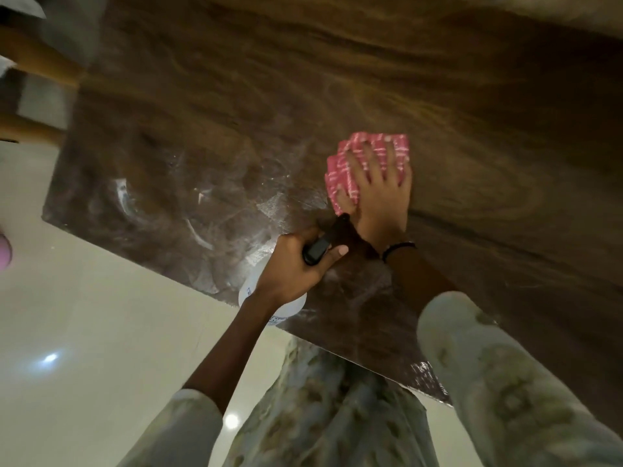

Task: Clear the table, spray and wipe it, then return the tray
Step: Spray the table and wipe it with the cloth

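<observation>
In the head view, the right hand point(379, 190) lies flat and spread on a folded red cloth point(367, 163), pressing it to the wooden worktop point(337, 79) for wiping. Just beside the cloth, the left hand point(296, 267) grips a spray bottle point(269, 298), ready to wet more surface. No tray shows.

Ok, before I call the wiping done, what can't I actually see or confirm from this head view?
- Spray bottle: mostly hidden by the left hand; label too small to read, fill level unseen.
- Pink cloth: the right hand lies flat on it and covers its middle.
- Table: far and right parts cut off by the frame and blurred; wet streaks show only near the corner.
- Tray: not in view.
</observation>
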A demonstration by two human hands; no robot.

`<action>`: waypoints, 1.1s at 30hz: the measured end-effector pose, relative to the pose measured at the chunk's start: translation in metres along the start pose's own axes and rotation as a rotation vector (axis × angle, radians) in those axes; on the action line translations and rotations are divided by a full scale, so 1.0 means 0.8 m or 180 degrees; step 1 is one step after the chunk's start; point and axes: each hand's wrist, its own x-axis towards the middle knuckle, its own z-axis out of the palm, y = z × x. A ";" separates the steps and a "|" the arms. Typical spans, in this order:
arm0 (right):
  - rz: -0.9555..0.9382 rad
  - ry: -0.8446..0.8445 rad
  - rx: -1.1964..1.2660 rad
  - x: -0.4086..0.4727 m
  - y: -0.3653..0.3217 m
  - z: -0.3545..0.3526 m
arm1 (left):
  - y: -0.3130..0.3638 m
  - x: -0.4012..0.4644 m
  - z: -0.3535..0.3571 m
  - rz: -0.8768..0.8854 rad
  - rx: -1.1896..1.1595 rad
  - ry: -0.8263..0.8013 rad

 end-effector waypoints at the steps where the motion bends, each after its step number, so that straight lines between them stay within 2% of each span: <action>1: -0.0291 -0.0027 0.0013 -0.012 -0.004 0.004 | 0.001 0.000 0.001 -0.0003 -0.0039 -0.0006; 4: -0.0818 -0.0081 -0.0041 -0.061 0.007 0.008 | 0.004 -0.004 0.001 -0.0025 -0.0174 -0.0059; 6: -0.0790 -0.0105 -0.0161 -0.085 0.035 0.003 | 0.004 -0.004 0.001 -0.0065 -0.0226 -0.0084; 10: -0.0136 -0.0124 -0.0194 -0.086 0.068 -0.011 | 0.005 -0.007 -0.002 -0.0077 -0.0255 -0.0026; 13: 0.0409 -0.0014 -0.0067 -0.053 0.039 -0.008 | 0.005 -0.009 -0.002 -0.0042 -0.0215 0.0037; 15: 0.0476 -0.0086 -0.0033 -0.034 0.010 0.000 | 0.005 -0.010 0.001 -0.0006 -0.0166 0.0029; 20: -0.0677 -0.0428 -0.0175 -0.048 -0.009 0.006 | 0.011 -0.019 0.001 0.0079 -0.0177 -0.0145; 22: -0.0847 -0.0445 -0.0123 -0.063 0.015 0.002 | 0.009 -0.031 0.001 0.0064 -0.0183 -0.0221; 23: -0.0681 -0.0386 -0.0102 -0.072 0.026 0.001 | 0.005 -0.041 0.002 0.0035 -0.0181 -0.0281; 27: 0.0591 0.0014 0.0116 -0.116 0.058 0.001 | -0.022 -0.081 0.015 -0.0094 0.0014 -0.0454; 30: 0.0756 -0.0003 0.0038 -0.162 0.068 0.003 | -0.042 -0.113 0.034 -0.0300 0.0071 -0.0558; 33: 0.0814 -0.0075 -0.0043 -0.200 0.069 0.005 | -0.047 -0.141 0.044 -0.0378 0.0038 -0.0422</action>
